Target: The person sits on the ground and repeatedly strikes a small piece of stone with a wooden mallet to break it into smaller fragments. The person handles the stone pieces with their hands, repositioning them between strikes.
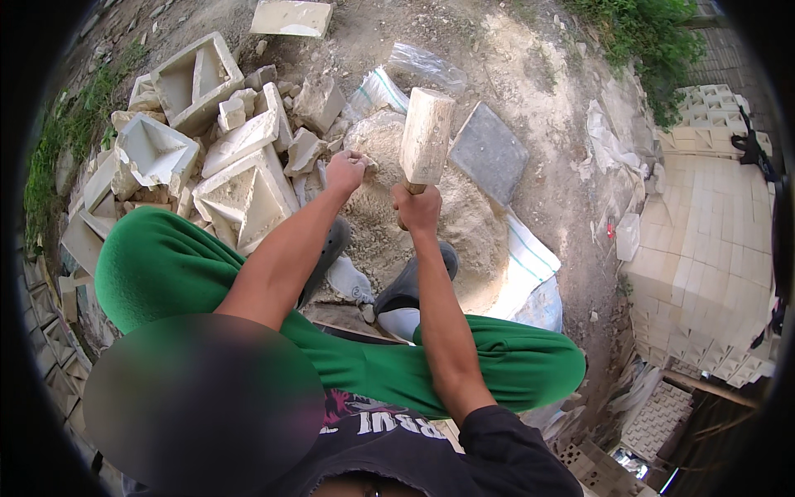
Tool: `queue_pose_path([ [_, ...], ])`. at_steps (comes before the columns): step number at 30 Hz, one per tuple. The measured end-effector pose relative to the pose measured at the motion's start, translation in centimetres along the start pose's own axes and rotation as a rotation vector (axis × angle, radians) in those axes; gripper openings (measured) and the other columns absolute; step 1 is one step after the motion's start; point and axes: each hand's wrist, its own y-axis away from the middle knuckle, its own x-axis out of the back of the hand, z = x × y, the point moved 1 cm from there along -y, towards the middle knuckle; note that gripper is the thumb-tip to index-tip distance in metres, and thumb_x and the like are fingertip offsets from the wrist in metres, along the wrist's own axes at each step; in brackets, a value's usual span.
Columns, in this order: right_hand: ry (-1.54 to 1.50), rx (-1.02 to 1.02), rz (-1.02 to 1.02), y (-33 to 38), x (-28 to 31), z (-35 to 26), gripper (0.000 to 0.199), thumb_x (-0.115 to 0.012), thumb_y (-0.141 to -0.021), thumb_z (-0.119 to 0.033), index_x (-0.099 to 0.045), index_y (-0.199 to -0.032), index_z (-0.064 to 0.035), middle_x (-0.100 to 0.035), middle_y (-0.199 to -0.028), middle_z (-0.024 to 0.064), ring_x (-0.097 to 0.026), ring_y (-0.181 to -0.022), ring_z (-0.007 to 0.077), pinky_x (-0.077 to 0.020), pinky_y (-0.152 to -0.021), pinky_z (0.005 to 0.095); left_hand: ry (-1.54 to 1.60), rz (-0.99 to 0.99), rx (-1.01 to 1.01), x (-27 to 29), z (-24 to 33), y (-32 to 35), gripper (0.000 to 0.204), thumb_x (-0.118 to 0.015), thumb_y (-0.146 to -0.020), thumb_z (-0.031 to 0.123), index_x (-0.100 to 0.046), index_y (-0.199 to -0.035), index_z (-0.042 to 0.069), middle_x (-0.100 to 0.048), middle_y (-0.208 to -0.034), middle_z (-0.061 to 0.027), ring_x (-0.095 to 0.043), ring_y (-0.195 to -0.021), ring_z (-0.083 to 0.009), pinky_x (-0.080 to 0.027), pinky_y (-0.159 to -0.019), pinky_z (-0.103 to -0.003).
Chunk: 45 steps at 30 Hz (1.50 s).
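My right hand (416, 207) is wrapped round the short handle of a wooden mallet (426, 137). The mallet's thick, pale head points up and away from me, above a heap of crushed, sandy material (472, 219). To its left, my left hand (346, 171) is closed, its fingers curled at a small pale lump at the heap's edge. What those fingers hold is mostly hidden. Under the heap lies a white woven sack (530, 261) with blue-green stripes. A grey square slab (489, 153) rests flat just right of the mallet head.
Broken pale blocks (248, 199) and hollow box-shaped pieces (196, 79) pile up on the left. A flat pale slab (291, 18) lies at the far side. Clear plastic (428, 66) is beyond the heap. Stacked pale blocks (696, 248) stand at right. My shoes (414, 282) are close to the heap.
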Motion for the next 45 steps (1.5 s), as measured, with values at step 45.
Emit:
queue_pose_path([
  [45,0.107,-0.015,0.008,0.0,-1.7,0.4,0.026,-0.073,-0.074,-0.025,-0.069,-0.074,0.0008,-0.066,-0.057,0.0106,-0.067,-0.051,0.0215,-0.0527,-0.054,0.038,-0.041,0.016,-0.044,0.3,-0.3,-0.4,0.028,-0.079,-0.082,0.027,-0.076,-0.096,0.004,-0.07,-0.069,-0.0055,-0.064,-0.057,-0.0128,-0.051,-0.054,-0.029],
])
